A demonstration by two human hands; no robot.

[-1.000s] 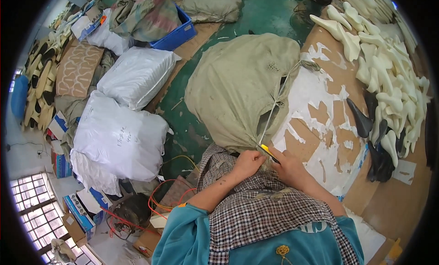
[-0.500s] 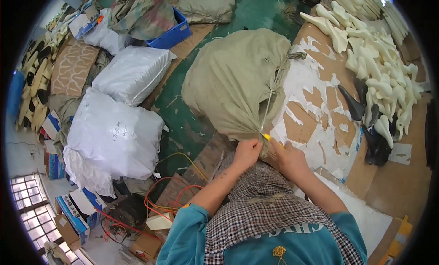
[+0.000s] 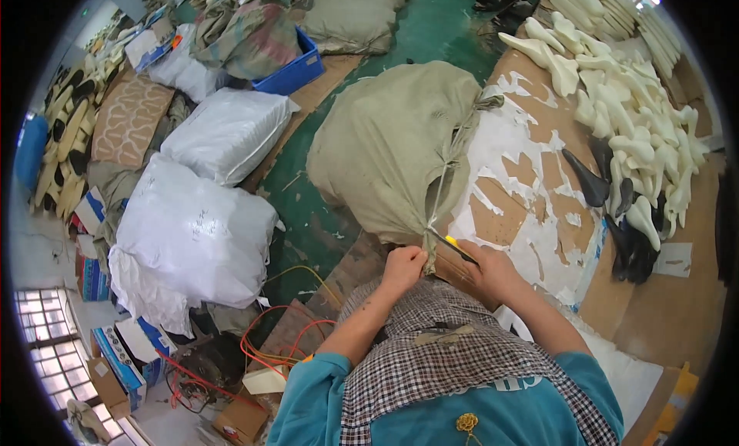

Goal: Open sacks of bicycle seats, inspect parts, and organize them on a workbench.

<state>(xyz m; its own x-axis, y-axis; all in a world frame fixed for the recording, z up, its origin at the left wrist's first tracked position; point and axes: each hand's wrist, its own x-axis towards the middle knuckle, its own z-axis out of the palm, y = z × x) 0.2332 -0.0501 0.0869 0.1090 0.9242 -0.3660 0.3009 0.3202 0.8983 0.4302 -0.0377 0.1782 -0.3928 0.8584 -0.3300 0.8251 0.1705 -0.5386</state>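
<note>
The bulging olive cloth sack (image 3: 389,145) lies just beyond the fingers on scuffed green floor (image 3: 300,246); both forearms angle inward, the left hand (image 3: 404,267) clenched around its gathered neck, the right (image 3: 493,270) grasping a yellow-and-black knife (image 3: 453,243) beside the pale cord (image 3: 440,188); crinkly white bags (image 3: 196,234) lie leftward, smooth cream pieces (image 3: 639,138) rightward.

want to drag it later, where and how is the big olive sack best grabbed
Probably by the gathered neck, from the near side: there the olive sack bunches into a narrow tail a fist can close around, as the left hand does, while the body bulges wide. Keep clear of the yellow-and-black tool in the right hand, its tip close to the neck.
</note>
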